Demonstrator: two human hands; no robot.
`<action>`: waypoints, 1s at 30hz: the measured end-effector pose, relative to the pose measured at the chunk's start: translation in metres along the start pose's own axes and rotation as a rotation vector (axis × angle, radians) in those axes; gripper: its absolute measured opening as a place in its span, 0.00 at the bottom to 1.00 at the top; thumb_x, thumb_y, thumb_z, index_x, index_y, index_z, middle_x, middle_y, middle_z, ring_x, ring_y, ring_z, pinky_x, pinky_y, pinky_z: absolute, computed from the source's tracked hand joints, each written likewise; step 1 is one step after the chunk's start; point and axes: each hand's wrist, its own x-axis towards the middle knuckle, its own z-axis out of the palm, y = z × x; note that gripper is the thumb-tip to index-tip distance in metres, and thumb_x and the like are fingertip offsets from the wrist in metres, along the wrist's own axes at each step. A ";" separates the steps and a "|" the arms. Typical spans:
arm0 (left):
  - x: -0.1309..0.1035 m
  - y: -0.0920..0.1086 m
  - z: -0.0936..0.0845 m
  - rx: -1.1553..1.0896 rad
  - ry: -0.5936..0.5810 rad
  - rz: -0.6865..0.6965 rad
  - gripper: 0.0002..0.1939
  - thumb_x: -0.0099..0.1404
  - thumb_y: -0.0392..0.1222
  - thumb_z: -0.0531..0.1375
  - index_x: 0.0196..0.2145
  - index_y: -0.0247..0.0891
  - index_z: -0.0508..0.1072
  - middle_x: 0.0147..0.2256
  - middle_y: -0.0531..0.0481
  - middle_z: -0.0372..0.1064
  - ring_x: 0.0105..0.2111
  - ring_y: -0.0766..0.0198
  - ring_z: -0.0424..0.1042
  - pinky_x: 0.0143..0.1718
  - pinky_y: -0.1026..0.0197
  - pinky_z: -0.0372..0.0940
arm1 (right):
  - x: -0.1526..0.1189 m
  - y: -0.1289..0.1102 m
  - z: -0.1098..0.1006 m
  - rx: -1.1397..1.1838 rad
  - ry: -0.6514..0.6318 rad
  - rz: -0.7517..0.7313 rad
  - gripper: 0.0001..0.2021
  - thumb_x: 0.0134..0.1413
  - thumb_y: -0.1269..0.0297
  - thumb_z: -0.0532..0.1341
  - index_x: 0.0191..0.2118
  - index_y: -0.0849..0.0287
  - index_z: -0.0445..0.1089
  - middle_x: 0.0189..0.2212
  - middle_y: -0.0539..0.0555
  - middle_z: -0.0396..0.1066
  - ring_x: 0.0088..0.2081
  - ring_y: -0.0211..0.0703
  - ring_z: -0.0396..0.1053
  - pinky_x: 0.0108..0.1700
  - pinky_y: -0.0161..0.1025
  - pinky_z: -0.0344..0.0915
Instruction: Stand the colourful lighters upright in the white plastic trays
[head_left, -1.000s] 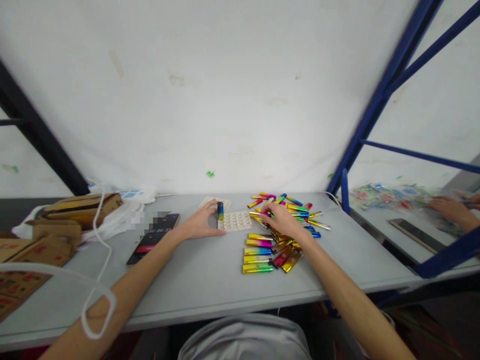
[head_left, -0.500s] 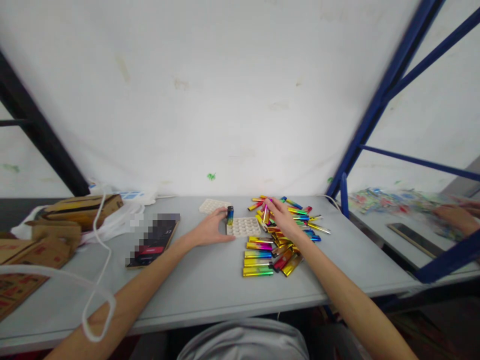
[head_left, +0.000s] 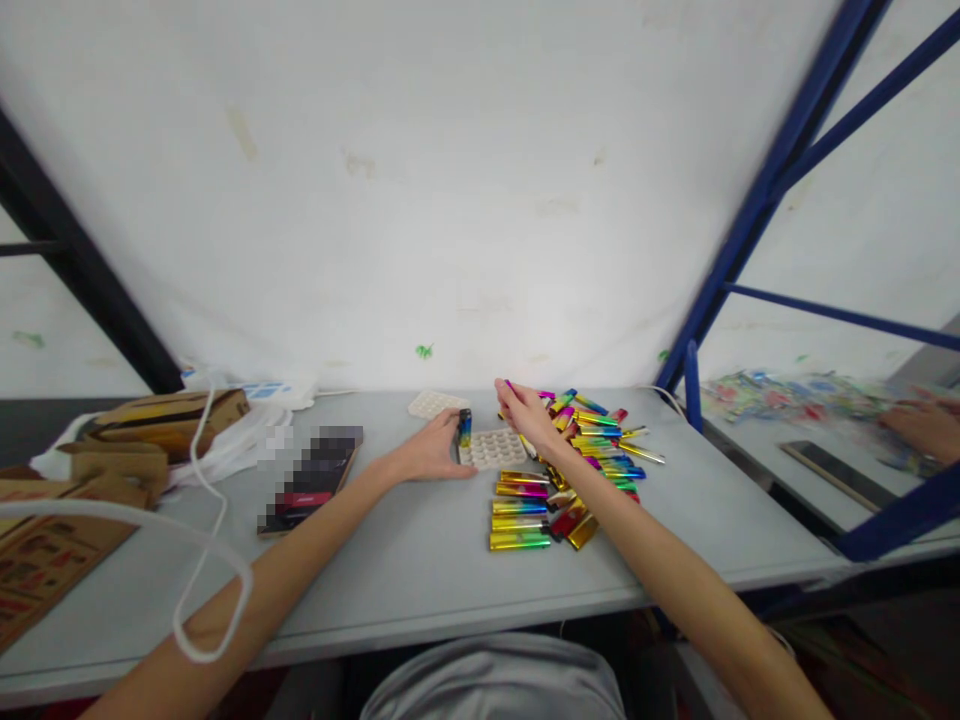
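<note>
My left hand [head_left: 431, 450] spans the left end of a white tray with round holes [head_left: 499, 449], thumb along the near edge and fingers towards the far side. Beside its fingertips a blue-and-gold lighter [head_left: 465, 430] stands upright at the tray's left end. Above the tray's far right corner, my right hand [head_left: 526, 412] is closed in a pinch on a lighter [head_left: 509, 383], of which only a magenta bit shows. A heap of shiny coloured lighters [head_left: 600, 432] lies right of the tray, partly behind my right wrist. Several lighters [head_left: 520, 508] lie in a row nearer me.
A second holed white tray [head_left: 436, 403] lies behind my left hand. Leftward are a phone [head_left: 315, 478], cardboard boxes [head_left: 112, 470] and a white cable [head_left: 196, 470]. Past the blue frame [head_left: 720, 270] are another phone [head_left: 838, 475] and another person's hand [head_left: 922, 428].
My right hand has moved left from the lighter heap to above the tray, carrying a lighter. My left hand stays at the tray's left end. The view has shifted slightly.
</note>
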 end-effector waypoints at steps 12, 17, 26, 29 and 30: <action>-0.012 -0.004 0.014 -0.063 0.123 0.009 0.45 0.56 0.57 0.68 0.65 0.32 0.62 0.67 0.32 0.56 0.69 0.39 0.55 0.72 0.43 0.50 | -0.025 0.010 0.007 -0.313 0.170 -0.064 0.22 0.60 0.47 0.54 0.20 0.54 0.53 0.18 0.45 0.50 0.24 0.37 0.51 0.28 0.37 0.45; -0.013 -0.003 0.014 -0.067 0.150 0.005 0.43 0.54 0.56 0.70 0.62 0.33 0.66 0.66 0.32 0.58 0.67 0.38 0.58 0.71 0.42 0.54 | -0.026 0.008 0.010 -0.322 0.170 -0.122 0.20 0.59 0.49 0.53 0.21 0.54 0.54 0.18 0.45 0.51 0.24 0.37 0.52 0.29 0.37 0.45; -0.014 -0.004 0.013 -0.067 0.163 0.007 0.42 0.54 0.60 0.70 0.60 0.35 0.69 0.65 0.34 0.59 0.66 0.38 0.61 0.69 0.41 0.56 | -0.031 0.006 0.010 -0.362 0.120 -0.219 0.21 0.66 0.45 0.55 0.27 0.55 0.58 0.21 0.44 0.57 0.26 0.38 0.55 0.31 0.36 0.49; -0.016 -0.005 0.012 -0.082 0.153 -0.012 0.41 0.54 0.63 0.70 0.59 0.35 0.71 0.65 0.33 0.60 0.66 0.39 0.61 0.69 0.42 0.56 | -0.034 0.006 0.012 -0.388 0.044 -0.262 0.18 0.69 0.48 0.54 0.33 0.56 0.63 0.25 0.46 0.62 0.28 0.39 0.60 0.32 0.36 0.54; -0.017 -0.005 0.012 -0.085 0.151 -0.021 0.42 0.54 0.64 0.70 0.58 0.35 0.71 0.65 0.33 0.60 0.66 0.39 0.61 0.70 0.42 0.56 | -0.034 0.006 0.012 -0.411 0.030 -0.296 0.17 0.70 0.49 0.53 0.34 0.56 0.64 0.27 0.47 0.64 0.29 0.40 0.61 0.34 0.36 0.56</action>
